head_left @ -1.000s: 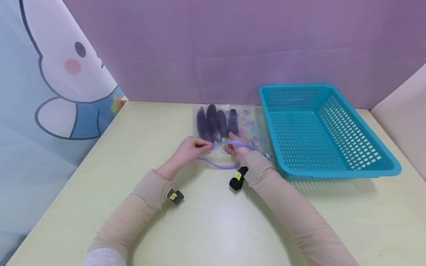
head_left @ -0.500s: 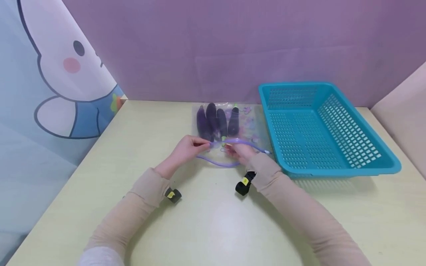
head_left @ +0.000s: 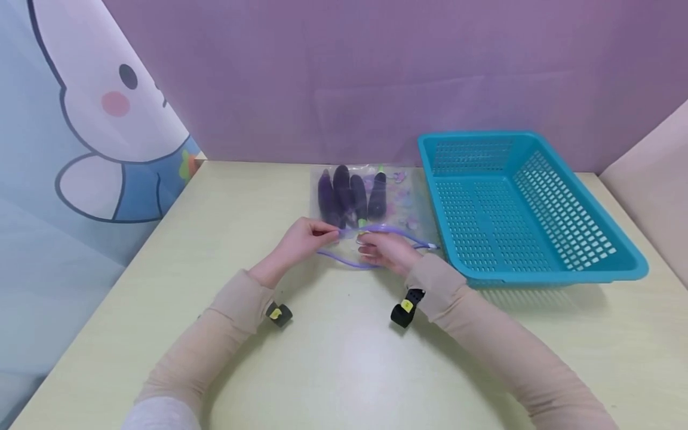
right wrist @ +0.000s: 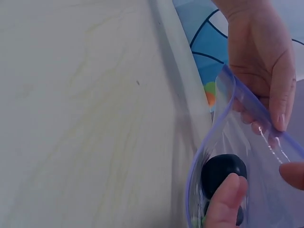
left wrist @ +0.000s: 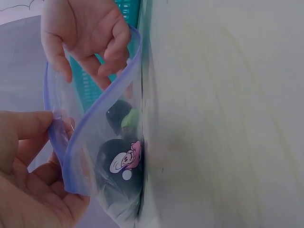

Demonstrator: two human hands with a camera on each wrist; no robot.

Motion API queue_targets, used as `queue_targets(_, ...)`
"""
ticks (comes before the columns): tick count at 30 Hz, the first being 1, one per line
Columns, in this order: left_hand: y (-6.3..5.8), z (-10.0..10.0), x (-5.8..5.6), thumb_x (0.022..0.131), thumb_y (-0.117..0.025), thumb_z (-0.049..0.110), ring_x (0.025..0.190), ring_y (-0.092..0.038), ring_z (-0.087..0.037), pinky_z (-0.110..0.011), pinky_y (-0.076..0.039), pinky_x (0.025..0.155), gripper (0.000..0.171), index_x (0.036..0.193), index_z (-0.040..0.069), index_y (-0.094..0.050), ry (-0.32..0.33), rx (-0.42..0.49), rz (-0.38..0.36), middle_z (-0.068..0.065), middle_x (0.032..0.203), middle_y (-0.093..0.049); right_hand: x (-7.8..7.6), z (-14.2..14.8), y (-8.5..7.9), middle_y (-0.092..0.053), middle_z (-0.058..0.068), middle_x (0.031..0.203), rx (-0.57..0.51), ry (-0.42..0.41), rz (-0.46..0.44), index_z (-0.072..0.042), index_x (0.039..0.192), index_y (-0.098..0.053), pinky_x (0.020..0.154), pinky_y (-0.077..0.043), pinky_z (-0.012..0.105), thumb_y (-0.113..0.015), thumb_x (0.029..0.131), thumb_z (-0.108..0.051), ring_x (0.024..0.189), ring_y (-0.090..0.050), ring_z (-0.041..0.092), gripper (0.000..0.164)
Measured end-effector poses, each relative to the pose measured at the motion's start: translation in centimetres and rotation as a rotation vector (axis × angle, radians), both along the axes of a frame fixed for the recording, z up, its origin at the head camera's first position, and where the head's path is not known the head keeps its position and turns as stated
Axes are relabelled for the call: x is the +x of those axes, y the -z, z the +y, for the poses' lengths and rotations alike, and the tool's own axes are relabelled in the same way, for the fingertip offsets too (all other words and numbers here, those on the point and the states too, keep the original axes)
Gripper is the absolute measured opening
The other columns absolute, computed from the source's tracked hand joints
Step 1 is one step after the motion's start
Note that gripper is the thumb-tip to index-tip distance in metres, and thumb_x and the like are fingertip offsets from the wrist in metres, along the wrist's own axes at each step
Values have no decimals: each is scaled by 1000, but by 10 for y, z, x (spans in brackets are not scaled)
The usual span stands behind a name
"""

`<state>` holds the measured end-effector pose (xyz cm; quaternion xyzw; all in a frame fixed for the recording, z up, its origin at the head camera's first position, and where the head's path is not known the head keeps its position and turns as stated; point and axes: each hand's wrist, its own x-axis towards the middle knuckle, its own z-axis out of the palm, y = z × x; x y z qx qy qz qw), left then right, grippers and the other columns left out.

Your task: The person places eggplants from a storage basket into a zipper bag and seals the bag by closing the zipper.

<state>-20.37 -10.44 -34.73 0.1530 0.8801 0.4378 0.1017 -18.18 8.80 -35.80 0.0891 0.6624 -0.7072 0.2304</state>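
Note:
Several dark purple eggplants [head_left: 342, 194] lie side by side in a clear zip bag [head_left: 424, 203] with printed pictures and a purple rim. The bag lies on the table, its mouth toward me and parted. My left hand [head_left: 301, 245] pinches the upper rim [left wrist: 56, 126] between thumb and fingers at the left. My right hand [head_left: 395, 251] is at the mouth, thumb apart and fingers loosely bent, holding nothing. In the left wrist view a green eggplant stem [left wrist: 129, 119] shows through the plastic. The right wrist view shows a rounded eggplant end [right wrist: 222, 171] just behind my right fingers.
A turquoise plastic basket [head_left: 537, 279] with slotted sides stands close to the bag's right edge. Behind the table [head_left: 344, 358] hangs a purple backdrop [head_left: 365, 77], and a cartoon-printed cloth [head_left: 86, 179] hangs on the left.
My right hand has drawn back out of the bag toward me, leaving the rightmost eggplant lying slightly farther back beside the others. My left hand keeps its pinch on the rim.

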Motion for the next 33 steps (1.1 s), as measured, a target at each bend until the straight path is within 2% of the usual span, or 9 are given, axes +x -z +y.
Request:
queue_targets(3, 2, -1, 0, 90, -63, 13, 74, -59, -23, -20, -43, 59, 24, 109, 0, -68, -1, -12, 12, -17, 101, -70, 4, 4, 0, -45, 22, 138, 64, -106, 22, 6, 139, -37, 101, -44, 38, -46, 98, -12, 123, -49, 34, 46)
queue_targets(6, 2, -3, 1, 90, -64, 13, 73, -60, -20, -20, -44, 61, 22, 107, 0, -69, 0, -24, 34, -17, 99, -71, 10, 9, -1, -42, 21, 142, 184, -294, 57, 3, 142, -35, 96, -48, 38, -49, 97, -16, 121, -52, 35, 50)
queue_targets(10, 4, -6, 2, 89, -64, 11, 74, -61, -17, -20, -45, 63, 20, 104, -1, -70, 24, -49, 69, -17, 97, -71, 19, 13, -9, -52, 17, 135, 343, -546, 130, 0, 136, -46, 91, -51, 37, -52, 96, -24, 110, -59, 28, 47)
queue_targets(13, 5, -7, 2, 89, -64, 10, 75, -60, -15, -20, -45, 65, 20, 103, -1, -71, 62, -70, 88, -16, 97, -72, 26, 14, -22, -61, 13, 124, 419, -659, 193, -1, 130, -53, 90, -50, 36, -52, 95, -27, 101, -60, 21, 43)
queue_targets(17, 7, -5, 1, 89, -64, 11, 77, -59, -15, -21, -46, 67, 19, 103, 0, -72, 132, -121, 108, -15, 96, -72, 34, 19, -40, -64, 10, 118, 527, -748, 313, -2, 129, -55, 86, -51, 34, -52, 96, -29, 96, -61, 20, 43)
queue_targets(21, 8, -1, 0, 88, -65, 11, 75, -57, -14, -22, -46, 67, 19, 103, 2, -72, 214, -183, 124, -12, 92, -72, 40, 27, -57, -62, 10, 121, 588, -783, 401, -4, 130, -54, 86, -51, 36, -51, 97, -30, 98, -62, 24, 42)
queue_targets(26, 5, 7, 2, 84, -70, 12, 76, -59, -16, -25, -48, 70, 20, 102, 4, -73, 323, -332, 217, -8, 87, -70, 44, 39, -76, -65, 11, 106, 569, -709, 444, -4, 126, -57, 84, -49, 38, -52, 97, -27, 93, -60, 23, 38)
queue_targets(28, 3, 9, 4, 80, -74, 13, 78, -59, -18, -28, -49, 71, 25, 104, 5, -72, 364, -434, 295, -7, 88, -68, 43, 44, -83, -65, 10, 101, 564, -666, 454, -6, 125, -59, 83, -49, 38, -52, 97, -28, 91, -58, 22, 36)
queue_targets(33, 4, 18, 14, 72, -80, 15, 85, -59, -22, -33, -51, 73, 41, 110, 9, -68, 451, -694, 541, -8, 97, -62, 40, 56, -96, -63, 10, 114, 591, -602, 460, -10, 127, -57, 89, -48, 44, -52, 97, -32, 100, -59, 25, 37)
